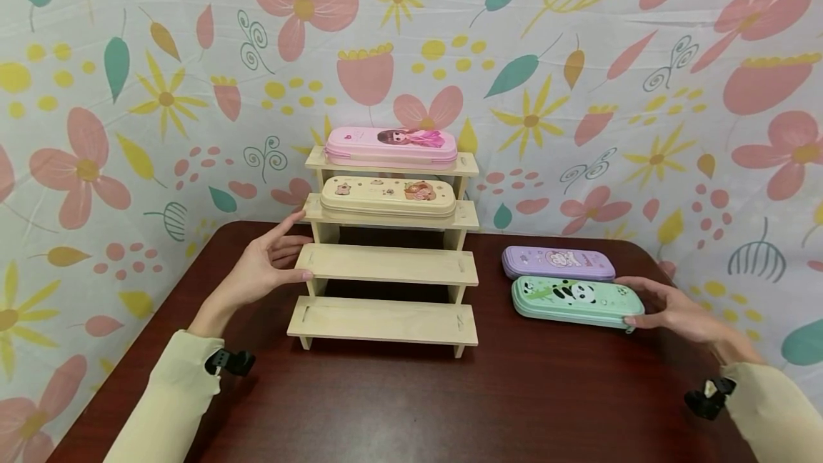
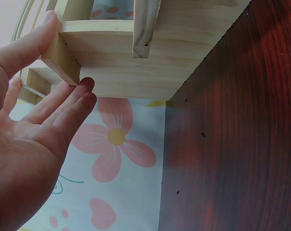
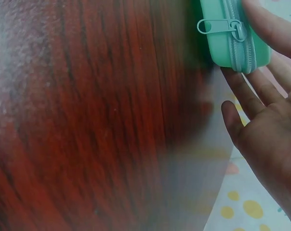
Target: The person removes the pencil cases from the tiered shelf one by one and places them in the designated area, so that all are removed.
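Head view: the left hand (image 1: 266, 263) touches the left side of the rack (image 1: 386, 264), fingers spread and fairly straight. Right of the rack, the right hand (image 1: 671, 309) pinches the right end of the green case (image 1: 572, 299), which is just in front of the purple case (image 1: 553, 261). Held by one end, the green case could swing or slip. On the rack, the pink case (image 1: 392, 147) sits on the top step, the cream case (image 1: 386, 197) one below; a push from the left hand might jolt both. All four look closed, contents hidden.

Left wrist view: fingers rest lightly against the rack's boards, perhaps steadying it poorly.

Right wrist view: the green case's zip pull (image 3: 220, 25) juts near the thumb; snagged, it could open the case
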The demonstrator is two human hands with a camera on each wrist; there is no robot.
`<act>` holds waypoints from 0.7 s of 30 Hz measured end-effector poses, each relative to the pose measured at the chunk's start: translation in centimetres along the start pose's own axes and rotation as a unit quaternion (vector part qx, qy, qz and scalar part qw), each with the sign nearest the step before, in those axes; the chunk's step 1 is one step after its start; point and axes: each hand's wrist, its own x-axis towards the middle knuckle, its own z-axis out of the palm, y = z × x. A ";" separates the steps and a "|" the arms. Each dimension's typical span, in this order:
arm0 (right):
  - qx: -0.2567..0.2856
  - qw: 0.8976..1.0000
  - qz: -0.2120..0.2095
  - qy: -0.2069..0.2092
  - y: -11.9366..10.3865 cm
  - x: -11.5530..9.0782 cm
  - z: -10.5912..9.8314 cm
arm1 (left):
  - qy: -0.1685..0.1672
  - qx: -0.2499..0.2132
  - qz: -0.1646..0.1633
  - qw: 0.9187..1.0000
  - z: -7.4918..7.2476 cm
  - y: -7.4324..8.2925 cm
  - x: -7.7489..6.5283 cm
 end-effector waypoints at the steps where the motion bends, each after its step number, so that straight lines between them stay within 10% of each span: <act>1: -0.004 1.000 -0.001 -0.001 0.0 0.0 0.0 | -0.001 0.000 0.000 1.000 0.0 0.0 0.0; 21: 0.019 1.000 -0.009 0.004 0.9 0.7 0.1 | -0.001 -0.002 -0.001 1.000 0.1 0.2 -0.1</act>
